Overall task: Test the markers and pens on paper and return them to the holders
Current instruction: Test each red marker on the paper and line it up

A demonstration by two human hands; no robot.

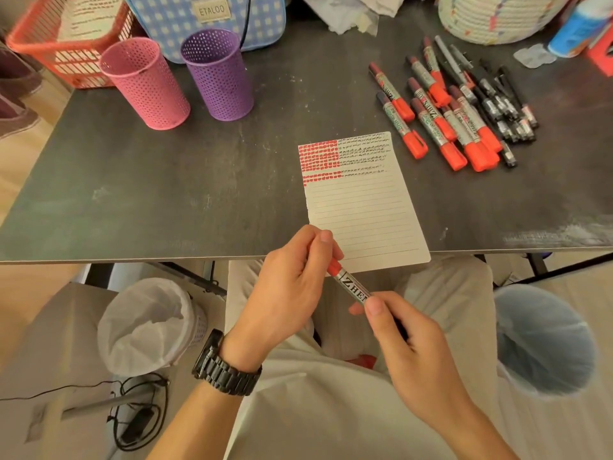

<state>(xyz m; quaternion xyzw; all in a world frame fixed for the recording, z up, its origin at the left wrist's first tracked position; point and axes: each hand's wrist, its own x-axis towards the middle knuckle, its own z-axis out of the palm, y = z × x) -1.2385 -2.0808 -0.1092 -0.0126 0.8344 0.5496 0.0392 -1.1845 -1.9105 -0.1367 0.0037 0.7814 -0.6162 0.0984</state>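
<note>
From my remote seat I saw both hands gripping one red marker (pixel 352 287) just off the near edge of the table (pixel 166 194), above the person's lap. The left hand (pixel 292 287) had its fingers curled round the marker's red cap end, so that only a short stretch of red showed below the fingertips. The right hand (pixel 408 353) pinched the silver barrel lower down between thumb and curled fingers, the thumb lying on top of the printed label. The marker ran slantwise between the two hands, cap end up and to the left, its tail hidden inside the right palm. I could not tell whether the cap was fully seated.

The lined paper (pixel 365 210) lay on the table just beyond the left fingertips, its near corner overhanging the edge, with red and black marks across its top rows. The pink holder (pixel 146 84) and purple holder (pixel 217 74) stood side by side at the far left, well apart from the hands. A pile of markers and pens (pixel 444 114) lay at the far right
</note>
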